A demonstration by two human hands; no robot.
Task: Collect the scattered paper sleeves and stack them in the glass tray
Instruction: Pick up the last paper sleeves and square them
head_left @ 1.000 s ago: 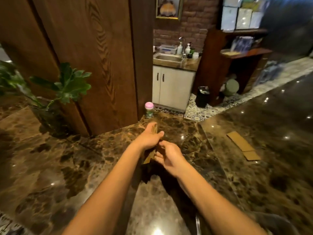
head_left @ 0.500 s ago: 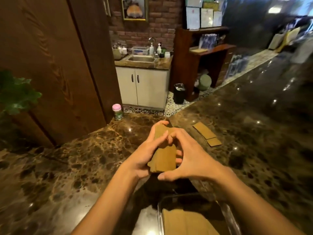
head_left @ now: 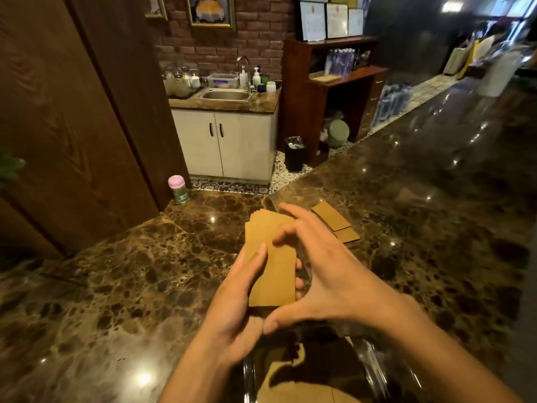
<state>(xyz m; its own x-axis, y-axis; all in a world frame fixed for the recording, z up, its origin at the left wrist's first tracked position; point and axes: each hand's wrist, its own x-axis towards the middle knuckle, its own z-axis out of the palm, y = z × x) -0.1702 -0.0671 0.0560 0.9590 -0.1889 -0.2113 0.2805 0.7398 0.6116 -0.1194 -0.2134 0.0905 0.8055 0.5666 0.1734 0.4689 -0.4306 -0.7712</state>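
Left hand (head_left: 238, 309) grips stack (head_left: 271, 266) from beneath, thumb on top. Right hand (head_left: 328, 274) arches over it, thumb and curled fingers pinching its ends. Stack is aloft just beyond tray (head_left: 247, 370) at counter's (head_left: 116, 286) near edge. Best: square edges, then lower flat. Two sleeves (head_left: 331, 216) lie beyond.

Dim, glare-flecked, blurred wide-angle edges

sleeves (head_left: 334, 216) on counter (head_left: 130, 286) behind tray (head_left: 374, 370)

Tan stack of paper sleeves (head_left: 271, 269) aloft near the part-filled glass tray (head_left: 247, 373); two loose sleeves (head_left: 332, 218) flat beyond.
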